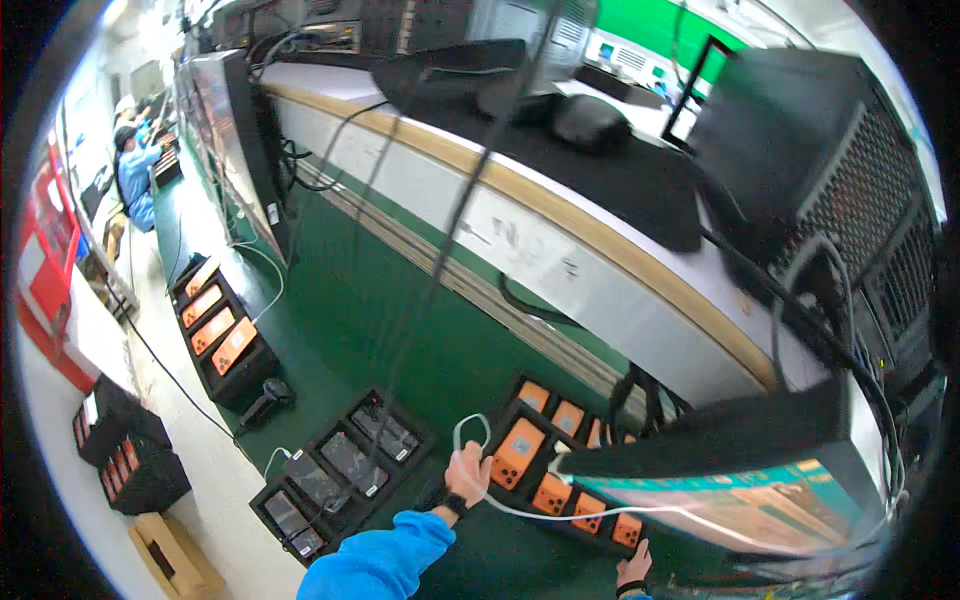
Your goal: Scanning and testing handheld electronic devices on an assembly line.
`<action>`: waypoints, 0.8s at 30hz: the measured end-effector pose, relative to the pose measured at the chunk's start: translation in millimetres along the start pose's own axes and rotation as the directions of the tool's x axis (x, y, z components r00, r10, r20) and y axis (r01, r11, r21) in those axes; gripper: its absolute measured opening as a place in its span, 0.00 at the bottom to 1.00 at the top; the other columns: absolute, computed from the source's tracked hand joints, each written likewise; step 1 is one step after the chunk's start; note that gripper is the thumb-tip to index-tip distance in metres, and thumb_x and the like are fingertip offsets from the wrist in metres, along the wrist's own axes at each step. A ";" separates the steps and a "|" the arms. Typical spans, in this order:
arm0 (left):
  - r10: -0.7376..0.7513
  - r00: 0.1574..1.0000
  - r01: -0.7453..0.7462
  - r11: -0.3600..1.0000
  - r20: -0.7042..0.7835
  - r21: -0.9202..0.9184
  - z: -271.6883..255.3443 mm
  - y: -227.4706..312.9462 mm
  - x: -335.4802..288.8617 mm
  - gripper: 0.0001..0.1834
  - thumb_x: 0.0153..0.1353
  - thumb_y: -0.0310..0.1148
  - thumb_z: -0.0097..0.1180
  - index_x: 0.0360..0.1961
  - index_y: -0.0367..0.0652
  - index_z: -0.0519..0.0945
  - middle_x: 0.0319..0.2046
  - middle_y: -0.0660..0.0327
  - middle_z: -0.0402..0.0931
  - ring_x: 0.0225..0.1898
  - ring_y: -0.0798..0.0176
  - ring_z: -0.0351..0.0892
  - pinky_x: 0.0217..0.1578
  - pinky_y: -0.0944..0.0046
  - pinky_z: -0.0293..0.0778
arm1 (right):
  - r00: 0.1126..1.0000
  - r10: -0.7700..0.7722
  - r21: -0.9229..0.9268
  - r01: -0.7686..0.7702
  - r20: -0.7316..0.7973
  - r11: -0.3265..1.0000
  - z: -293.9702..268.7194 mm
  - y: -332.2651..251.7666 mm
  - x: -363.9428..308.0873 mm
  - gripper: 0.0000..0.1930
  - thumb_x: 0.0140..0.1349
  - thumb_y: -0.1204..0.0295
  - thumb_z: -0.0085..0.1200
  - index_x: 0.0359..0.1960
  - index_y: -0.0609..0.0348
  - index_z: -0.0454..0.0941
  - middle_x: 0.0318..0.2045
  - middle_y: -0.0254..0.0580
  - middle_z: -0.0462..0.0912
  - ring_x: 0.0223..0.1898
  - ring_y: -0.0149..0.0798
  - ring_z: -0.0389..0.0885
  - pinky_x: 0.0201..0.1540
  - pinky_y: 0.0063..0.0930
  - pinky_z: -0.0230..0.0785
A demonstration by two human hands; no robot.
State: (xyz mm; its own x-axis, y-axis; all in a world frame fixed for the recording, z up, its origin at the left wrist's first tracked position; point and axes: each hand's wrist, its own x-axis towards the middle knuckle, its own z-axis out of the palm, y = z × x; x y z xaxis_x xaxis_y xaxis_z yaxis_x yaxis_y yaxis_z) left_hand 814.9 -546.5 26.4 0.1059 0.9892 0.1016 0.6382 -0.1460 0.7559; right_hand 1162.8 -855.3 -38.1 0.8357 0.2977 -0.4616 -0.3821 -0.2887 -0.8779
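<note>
My left hand (468, 474) is closed with a thin white cable (540, 516) running through it, and the cable loops up just beyond the fingers. Beside its fingertips lies an orange phone (518, 453), camera side up, in a black tray (512, 498). More orange phones sit in that tray, some partly covered by a tilted monitor (720, 495). At the tray's near right corner, my right hand (633, 566) has its fingers bent against the edge, next to another orange phone (627, 530); part of this hand is cut off by the frame.
Left of my arm, a black tray (340, 505) holds several dark-screened phones. Beyond it lie a handheld scanner (268, 398) and another tray (243, 378) of orange phones. A white-fronted shelf (560, 240) crosses above the green bench. Black bins (150, 485) and a cardboard box (190, 570) are at far left.
</note>
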 end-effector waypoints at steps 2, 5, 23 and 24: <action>0.022 0.999 -0.022 1.000 0.046 -0.018 11.5 13.2 29.7 0.13 0.54 0.36 0.54 0.34 0.42 0.67 0.27 0.51 0.73 0.34 0.42 0.72 0.29 0.45 0.69 | 1.000 -0.026 0.050 0.026 -0.001 0.998 5.9 -4.4 28.9 0.19 0.61 0.52 0.47 0.41 0.55 0.69 0.17 0.32 0.63 0.11 0.31 0.60 0.09 0.26 0.50; 0.066 0.996 -0.061 0.994 0.064 -0.088 43.9 12.1 62.0 0.13 0.55 0.36 0.54 0.35 0.41 0.67 0.29 0.50 0.75 0.35 0.42 0.73 0.31 0.44 0.70 | 0.612 -0.486 -0.779 0.536 0.623 -0.325 -16.7 -1.2 81.8 0.28 0.59 0.49 0.48 0.45 0.68 0.73 0.41 0.56 0.78 0.38 0.53 0.76 0.41 0.37 0.68; -0.105 0.732 0.418 0.849 0.674 -0.322 -12.0 -26.4 -198.0 0.16 0.65 0.40 0.38 0.31 0.42 0.74 0.24 0.59 0.79 0.26 0.58 0.79 0.29 0.60 0.73 | 0.836 0.406 -0.270 -0.322 0.369 0.907 39.5 75.9 -219.2 0.17 0.60 0.67 0.51 0.51 0.55 0.69 0.38 0.41 0.79 0.32 0.37 0.80 0.30 0.28 0.72; -0.136 0.670 0.486 0.824 0.730 -0.292 -17.0 -37.2 -221.1 0.17 0.64 0.42 0.39 0.31 0.42 0.75 0.24 0.60 0.79 0.26 0.61 0.79 0.29 0.62 0.73 | 0.814 0.375 -0.369 -0.216 0.443 0.904 33.4 95.9 -232.1 0.17 0.60 0.67 0.51 0.50 0.55 0.70 0.37 0.40 0.79 0.31 0.36 0.80 0.29 0.26 0.72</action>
State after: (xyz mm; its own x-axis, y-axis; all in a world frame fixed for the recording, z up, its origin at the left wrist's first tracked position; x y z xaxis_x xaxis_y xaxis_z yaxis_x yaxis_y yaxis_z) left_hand 754.7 -759.5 -13.2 0.5408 0.6713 -0.5068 0.3546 0.3645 0.8611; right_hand 919.1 -921.7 -19.5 0.3624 0.5373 -0.7616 -0.3803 -0.6608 -0.6471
